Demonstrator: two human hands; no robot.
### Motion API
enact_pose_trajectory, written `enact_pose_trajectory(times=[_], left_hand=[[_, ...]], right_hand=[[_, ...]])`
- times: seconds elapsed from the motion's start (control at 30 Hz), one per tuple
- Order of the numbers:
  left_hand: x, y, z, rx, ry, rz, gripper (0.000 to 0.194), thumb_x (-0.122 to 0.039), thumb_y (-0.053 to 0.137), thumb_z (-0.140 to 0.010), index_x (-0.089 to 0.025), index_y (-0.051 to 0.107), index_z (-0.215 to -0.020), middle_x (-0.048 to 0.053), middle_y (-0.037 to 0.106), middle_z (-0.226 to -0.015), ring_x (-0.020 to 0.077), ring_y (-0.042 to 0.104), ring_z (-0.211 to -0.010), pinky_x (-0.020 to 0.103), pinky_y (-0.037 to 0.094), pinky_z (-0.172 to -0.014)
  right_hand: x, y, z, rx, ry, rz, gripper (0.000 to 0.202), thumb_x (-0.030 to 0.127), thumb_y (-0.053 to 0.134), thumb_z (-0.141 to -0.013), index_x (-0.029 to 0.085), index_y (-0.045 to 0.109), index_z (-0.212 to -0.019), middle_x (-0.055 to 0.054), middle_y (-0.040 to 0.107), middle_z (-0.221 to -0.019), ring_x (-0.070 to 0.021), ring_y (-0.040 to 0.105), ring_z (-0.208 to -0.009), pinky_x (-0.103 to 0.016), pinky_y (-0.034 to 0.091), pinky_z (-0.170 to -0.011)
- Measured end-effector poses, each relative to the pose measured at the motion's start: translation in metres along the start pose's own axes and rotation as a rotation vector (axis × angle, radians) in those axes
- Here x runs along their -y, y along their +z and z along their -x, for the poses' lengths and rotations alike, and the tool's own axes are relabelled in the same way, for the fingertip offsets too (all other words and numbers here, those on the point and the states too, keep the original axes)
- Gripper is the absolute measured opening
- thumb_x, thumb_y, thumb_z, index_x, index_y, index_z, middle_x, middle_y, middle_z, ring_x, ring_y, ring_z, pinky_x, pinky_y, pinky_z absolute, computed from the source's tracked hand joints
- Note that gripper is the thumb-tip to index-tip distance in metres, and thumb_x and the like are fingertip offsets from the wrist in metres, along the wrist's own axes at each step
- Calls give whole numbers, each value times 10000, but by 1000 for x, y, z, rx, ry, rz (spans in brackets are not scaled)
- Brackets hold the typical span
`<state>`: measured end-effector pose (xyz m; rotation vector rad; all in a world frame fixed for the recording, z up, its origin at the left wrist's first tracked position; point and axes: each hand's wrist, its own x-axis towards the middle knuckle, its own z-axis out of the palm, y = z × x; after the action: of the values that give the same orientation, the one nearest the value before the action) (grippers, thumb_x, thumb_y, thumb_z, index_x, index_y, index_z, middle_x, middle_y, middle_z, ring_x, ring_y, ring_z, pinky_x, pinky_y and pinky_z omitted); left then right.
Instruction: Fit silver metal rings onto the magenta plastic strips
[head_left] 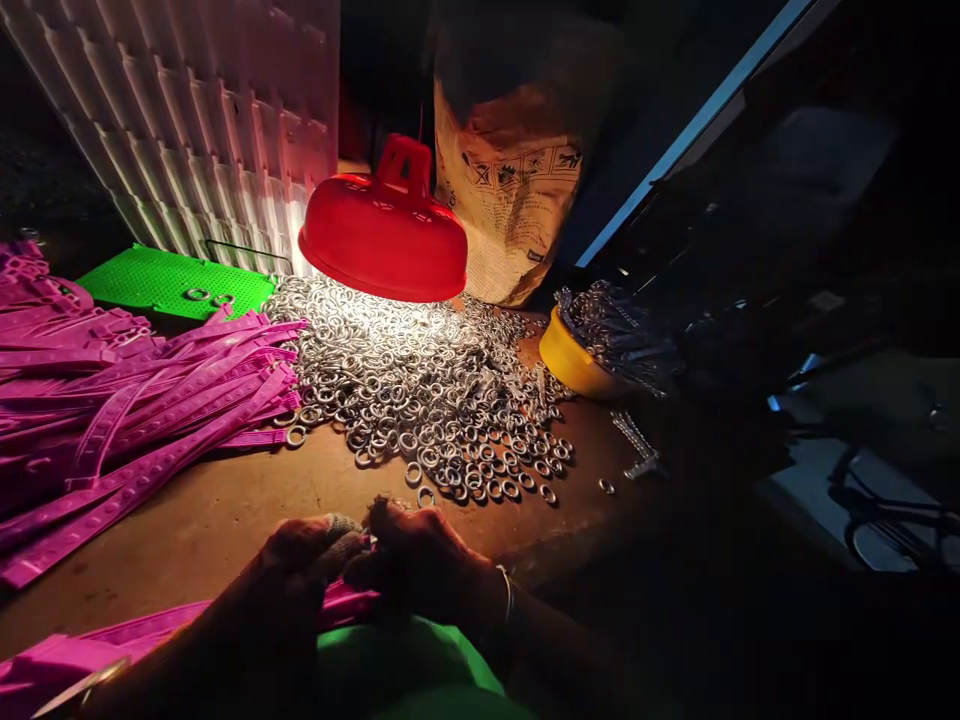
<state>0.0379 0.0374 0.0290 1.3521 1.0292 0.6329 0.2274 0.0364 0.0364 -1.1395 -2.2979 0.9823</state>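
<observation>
Dimly, left hand (304, 545) and right hand (420, 550) meeting over a purple strap (341, 603), each grip's state lost in shadow.

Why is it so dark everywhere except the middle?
In the head view, only the red lamp gives light, glaring on the pile of metal rings; the right side is nearly black, and both hands sit in shadow, details unclear.

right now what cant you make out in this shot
Head view only:
- What the left hand and right hand pinch: fingers and shadow hide it; a purple strap runs under them.
- Contents of the yellow bowl: metal pieces, too dim to identify.
- Right side beyond the table: nearly black.
- Brown bag: print too small to read.
</observation>
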Motion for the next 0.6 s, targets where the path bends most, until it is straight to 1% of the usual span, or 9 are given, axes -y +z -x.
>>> enact_pose_trajectory(times=[0.07, 0.13, 0.17, 0.2, 0.23, 0.33, 0.4, 0.5, 0.6], left_hand=[[14, 9, -2, -58, 50, -133, 328, -439, 599, -804, -165, 679, -642, 40, 592, -632, 146, 522, -612, 216, 398, -562], [28, 17, -1, -103, 107, -204, 306, -438, 597, -810, -167, 705, -720, 46, 604, -677, 154, 559, -656, 201, 420, -575], [33, 20, 0, -116, 123, -184, 304, -440, 590, -816, -168, 713, -760, 50, 619, -709, 157, 580, -684, 198, 438, -599], [37, 22, 2, -123, 113, -125, 308, -441, 578, -823, -167, 716, -792, 55, 639, -743, 162, 600, -712, 199, 457, -630], [39, 24, 4, -139, 79, -56, 312, -443, 572, -825, -165, 714, -807, 58, 658, -765, 166, 616, -728, 203, 472, -651], [38, 28, 8, -219, -36, 89, 300, -439, 608, -791, -155, 704, -806, 62, 702, -786, 178, 639, -739, 215, 496, -675], [35, 30, 10, -255, -54, 122, 299, -439, 641, -763, -148, 701, -797, 62, 710, -770, 180, 639, -727, 219, 499, -671], [35, 32, 10, -264, -51, 181, 333, -462, 668, -740, -137, 701, -801, 65, 708, -759, 180, 632, -711, 229, 499, -663], [41, 33, 9, -265, -29, 211, 369, -489, 686, -725, -129, 710, -805, 72, 702, -766, 184, 626, -731, 236, 495, -679]], right_hand=[[-25, 1, 9, -225, -12, 123, 290, 455, 499, -885, 180, 550, -961, -19, 612, -719, -133, 520, -583, -247, 396, -533], [-57, 0, 25, -463, 47, 249, 312, 412, 437, -930, 175, 552, -1098, -76, 656, -887, -189, 613, -792, -301, 494, -701], [-73, -2, 35, -534, 80, 319, 340, 379, 417, -944, 173, 526, -1192, -111, 649, -1034, -216, 617, -939, -341, 507, -807], [-90, -2, 45, -573, 109, 415, 394, 357, 405, -950, 166, 476, -1287, -139, 612, -1161, -241, 588, -1062, -384, 493, -894], [-106, -3, 56, -631, 113, 534, 436, 360, 402, -945, 160, 453, -1328, -156, 597, -1195, -264, 575, -1094, -422, 487, -918], [-138, 1, 80, -623, 106, 611, 550, 355, 428, -921, 125, 389, -1418, -189, 542, -1282, -317, 542, -1149, -492, 447, -969], [-146, 6, 82, -578, 99, 646, 582, 342, 398, -928, 123, 328, -1463, -186, 484, -1360, -318, 510, -1194, -493, 431, -987], [-143, 12, 60, -519, 130, 717, 615, 378, 376, -940, 166, 253, -1504, -154, 375, -1465, -315, 419, -1287, -484, 398, -1019], [-134, 12, 19, -498, 186, 749, 693, 494, 435, -910, 228, 231, -1516, -118, 295, -1517, -339, 292, -1364, -514, 317, -1066]])
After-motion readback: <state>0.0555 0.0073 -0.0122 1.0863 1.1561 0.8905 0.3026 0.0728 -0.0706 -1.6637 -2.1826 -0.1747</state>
